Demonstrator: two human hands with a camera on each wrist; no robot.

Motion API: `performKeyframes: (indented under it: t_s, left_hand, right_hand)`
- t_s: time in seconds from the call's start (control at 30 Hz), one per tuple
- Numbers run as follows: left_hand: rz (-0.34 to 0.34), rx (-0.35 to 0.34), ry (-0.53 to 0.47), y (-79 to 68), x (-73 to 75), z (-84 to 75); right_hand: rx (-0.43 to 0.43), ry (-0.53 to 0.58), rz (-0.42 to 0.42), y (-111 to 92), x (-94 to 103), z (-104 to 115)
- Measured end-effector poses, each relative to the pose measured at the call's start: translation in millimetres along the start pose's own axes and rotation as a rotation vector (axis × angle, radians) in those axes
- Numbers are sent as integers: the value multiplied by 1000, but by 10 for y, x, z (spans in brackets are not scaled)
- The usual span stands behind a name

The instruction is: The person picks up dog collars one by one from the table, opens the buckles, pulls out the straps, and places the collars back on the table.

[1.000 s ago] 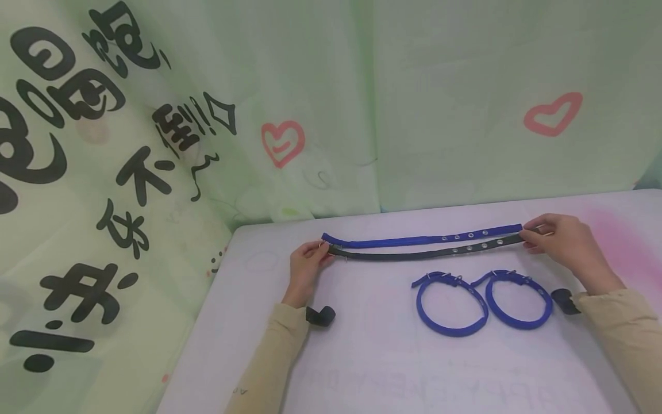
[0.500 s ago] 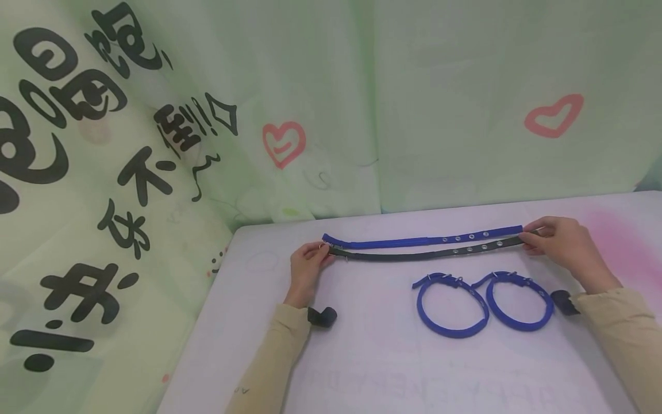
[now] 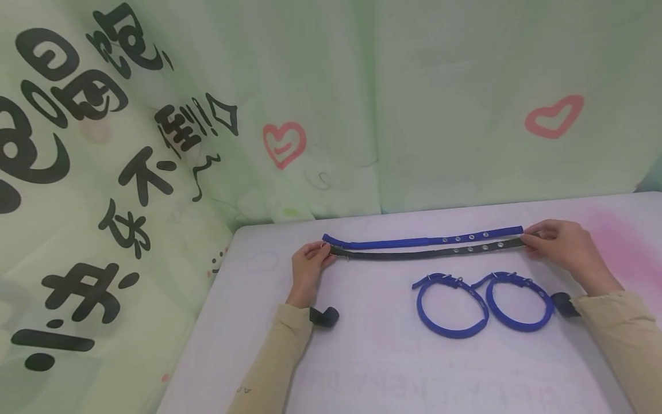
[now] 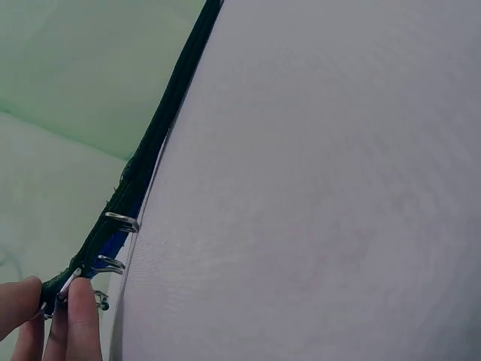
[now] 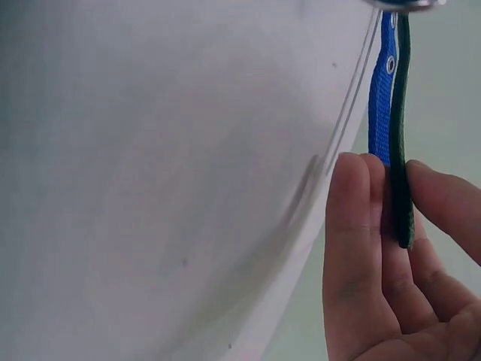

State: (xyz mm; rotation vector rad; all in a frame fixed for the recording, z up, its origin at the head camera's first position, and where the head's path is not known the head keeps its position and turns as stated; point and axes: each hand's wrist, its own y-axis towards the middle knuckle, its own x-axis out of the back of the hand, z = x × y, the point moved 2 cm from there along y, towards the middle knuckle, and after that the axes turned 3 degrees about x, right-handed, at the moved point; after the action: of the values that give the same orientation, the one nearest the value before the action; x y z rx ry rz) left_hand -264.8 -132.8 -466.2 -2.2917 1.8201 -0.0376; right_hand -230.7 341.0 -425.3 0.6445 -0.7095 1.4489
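Note:
A dark green pet collar [image 3: 398, 256] is stretched out lengthwise between both hands at the far part of the table. My left hand [image 3: 307, 267] pinches its buckle end; metal rings [image 4: 122, 222] show beside the fingertips in the left wrist view. At the other end, my right hand [image 3: 564, 247] pinches the tip between thumb and fingers, past the eyelets. A straight, unbuckled blue collar [image 3: 393, 243] runs alongside, just behind the green one. In the right wrist view, the blue collar's end [image 5: 382, 113] reaches the fingertips of that hand.
Two blue collars, buckled into loops, lie side by side on the table nearer me: a left loop [image 3: 452, 332] and a right loop [image 3: 524, 328]. A green curtain [image 3: 439, 115] hangs behind the white table [image 3: 248, 345]. Black wrist cameras [image 3: 326, 317] sit at both sleeves.
Very little differs. My right hand has shifted slightly nearer me at the collar's tip; the left hand keeps its pinch, and the looped collars lie as before.

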Motion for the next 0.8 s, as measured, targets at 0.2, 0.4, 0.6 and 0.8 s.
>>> performKeyframes:
  t_s: [0.2,0.4,0.6,0.8]
  left_hand:
    - [-2,20,56,0,6,9]
    - [0,19,83,5,9,17]
    - [-9,1,110,-25,17,-4]
    - [-34,-29,190,-52,38,-42]
  right_hand:
    - [50,-30,-17,-21,20,6]
    - [70,-46,8,-34,36,67]
    - [89,-66,13,-38,38,105]
    - [104,-75,-9,-36,31,122]
